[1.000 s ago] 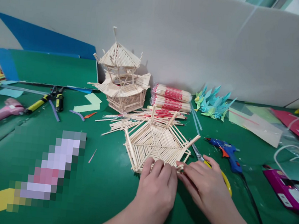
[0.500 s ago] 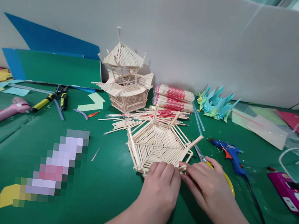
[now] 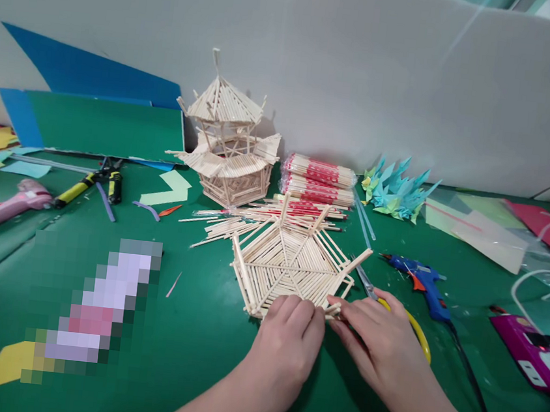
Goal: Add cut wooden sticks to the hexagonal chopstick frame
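The green surface [image 3: 178,379] spreads across the view, with a pale wall [image 3: 415,83] behind it and a green board [image 3: 111,126] and a blue board [image 3: 102,70] standing at the back left. A two-roofed stick pagoda [image 3: 237,168] stands upright near the wall. In front of it, toward the middle of the surface, lies the many-sided stick frame [image 3: 288,266], its slats fanning from the centre and short posts rising at its corners. The left hand [image 3: 286,351] reaches in from below, wrist bent, knuckles up, fingers curled down over the near edge; its grip is closed on the frame, fingertips hidden. The right hand [image 3: 374,338] comes in from the lower right, its grip pinching the near right corner between thumb and fingers. At far left, a lilac and pink item [image 3: 116,288] is pixelated, so any lettering is unreadable. Beyond the frame are wrapped stick bundles [image 3: 320,170], whose red bands carry print too small to read. Yellow-handled scissors [image 3: 417,322] lie beside the right hand, near a blue glue gun [image 3: 426,284]. Loose sticks [image 3: 233,228] lie behind the frame.
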Available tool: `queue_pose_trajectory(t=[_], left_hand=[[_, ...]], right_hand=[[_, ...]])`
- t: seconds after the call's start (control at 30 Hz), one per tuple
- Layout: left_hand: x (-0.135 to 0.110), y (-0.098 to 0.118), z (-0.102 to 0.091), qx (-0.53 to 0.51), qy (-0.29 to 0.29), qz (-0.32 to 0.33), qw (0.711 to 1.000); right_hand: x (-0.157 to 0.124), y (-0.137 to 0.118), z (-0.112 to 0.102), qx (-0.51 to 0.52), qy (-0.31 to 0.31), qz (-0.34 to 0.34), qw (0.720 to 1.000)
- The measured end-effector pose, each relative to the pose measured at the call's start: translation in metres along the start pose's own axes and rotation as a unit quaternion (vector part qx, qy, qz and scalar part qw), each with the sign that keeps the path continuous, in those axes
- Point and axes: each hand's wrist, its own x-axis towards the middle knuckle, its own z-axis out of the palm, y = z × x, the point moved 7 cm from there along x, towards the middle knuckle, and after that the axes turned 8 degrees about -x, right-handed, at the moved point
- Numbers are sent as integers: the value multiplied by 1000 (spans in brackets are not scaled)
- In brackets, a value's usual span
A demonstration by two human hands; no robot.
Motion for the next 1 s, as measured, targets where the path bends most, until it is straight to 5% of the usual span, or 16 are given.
queue_pose_trajectory(t=[1.0], left_hand=[[4,0,7,-1,-18,-16,1000]], right_hand=[[-2,2,-5,-24,7,-8,1000]])
